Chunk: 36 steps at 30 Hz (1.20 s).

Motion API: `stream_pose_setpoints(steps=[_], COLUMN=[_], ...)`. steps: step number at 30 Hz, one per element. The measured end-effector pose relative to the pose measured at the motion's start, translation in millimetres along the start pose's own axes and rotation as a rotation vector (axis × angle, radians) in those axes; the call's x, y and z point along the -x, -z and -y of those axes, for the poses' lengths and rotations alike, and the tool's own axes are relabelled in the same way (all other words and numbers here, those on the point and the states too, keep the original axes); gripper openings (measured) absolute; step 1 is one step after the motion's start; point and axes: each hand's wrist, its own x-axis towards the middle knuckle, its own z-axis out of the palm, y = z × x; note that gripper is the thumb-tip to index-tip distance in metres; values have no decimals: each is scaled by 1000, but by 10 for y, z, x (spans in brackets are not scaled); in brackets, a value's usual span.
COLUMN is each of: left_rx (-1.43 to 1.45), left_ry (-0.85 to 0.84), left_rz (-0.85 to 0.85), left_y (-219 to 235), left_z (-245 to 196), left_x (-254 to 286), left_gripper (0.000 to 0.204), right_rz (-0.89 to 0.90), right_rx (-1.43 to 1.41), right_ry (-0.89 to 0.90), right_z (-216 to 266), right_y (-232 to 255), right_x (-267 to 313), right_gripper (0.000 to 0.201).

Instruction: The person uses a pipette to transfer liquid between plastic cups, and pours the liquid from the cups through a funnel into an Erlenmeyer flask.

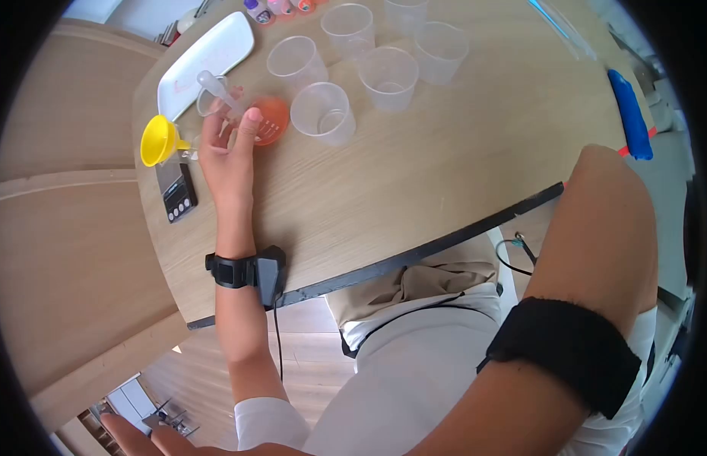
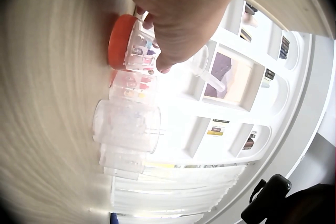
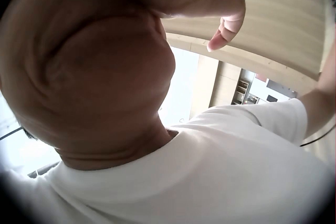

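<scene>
My left hand (image 1: 228,156) curls round a clear graduated beaker (image 2: 140,50) that stands on the table with orange liquid (image 1: 272,121) in its bottom. In the head view the thumb lies over the near side of the beaker, and the other fingers pass behind it, partly hidden. A translucent dropper (image 1: 220,87) slants up above these fingers, beside a clear round rim (image 1: 209,101). My right hand (image 1: 141,439) is raised near the camera at the lower left, its fingers loosely extended. Against the wood panel, the right wrist view shows bent fingers (image 3: 228,29) holding nothing.
Several clear plastic cups (image 1: 323,114) stand right of the beaker. A white tray (image 1: 209,57), a yellow funnel (image 1: 158,141) and a black scale (image 1: 177,194) lie leftward. Small bottles (image 1: 258,11) stand at the back. A blue object (image 1: 631,114) lies by the right edge.
</scene>
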Motion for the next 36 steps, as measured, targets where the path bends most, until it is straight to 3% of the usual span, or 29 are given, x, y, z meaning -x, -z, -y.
stream_pose_setpoints(steps=[1,2,3,5,6,7,9,10,11,13,14,15,17,18,20,22,24,26,29,31,32,34,36], left_rx=[-16,-56,-91,15,-97,-191,-72,-112,-45,118,95,-41,-182,-140,-119,-118,-115,-132,-172,-275,-225,-214,-203], left_ry=[-3,-14,-20,76,-25,-124,-39,-79,22,5,89,137,-99,-68,-66,-59,-79,-96,-59,-87,-71,-93,-99], left_rz=[-17,-37,-57,-53,-69,-71,-60,-72,-19,9,-33,-36,-74,-72,-69,-66,-37,-47,-69,-46,-50,-64,-78], left_y=[11,39,53,29,64,81,64,75,67,-10,-5,3,38,44,33,7,63,44,42,65,64,57,64], left_z=[64,176,237,119,156,218,220,272,144,53,123,-57,239,246,214,196,141,161,153,57,64,78,44], left_x=[-6,-28,-29,3,-15,-39,-53,-71,-47,-46,-12,11,-31,-47,-11,-26,-40,-32,1,-4,-8,-10,-16], left_gripper=[52,51,50,52,51,51,48,49,50,49,49,48,47,46,45,46,46,47,47,43,40,40,40], right_rz=[26,240,294,56,121,123,-13,-82,-117,-1,76,140,318,374,331,-33,-260,-416,-529,-677,-683,-632,-608], right_rx=[-129,-152,-149,-115,-113,-87,-29,-2,3,-42,-32,-18,-300,-418,-85,578,558,686,642,949,950,1216,1204], right_ry=[80,-149,-143,-241,-224,-151,-39,18,6,2,-136,-104,-160,-192,-15,167,9,30,112,59,73,251,324], right_z=[-3,50,119,230,208,159,107,86,134,255,44,82,144,202,43,23,104,139,-79,-190,-288,-463,-469], right_y=[31,172,233,357,316,256,156,132,149,186,-125,-23,469,657,852,1080,1332,1572,1903,1973,2003,2011,1957], right_x=[-14,-121,-100,9,-82,-128,-84,-45,-14,-34,-245,-314,-242,-180,-91,-186,-376,-437,-649,-805,-865,-938,-958], right_gripper=[50,50,50,50,50,50,50,50,50,53,60,60,70,75,57,39,20,20,22,29,29,33,31])
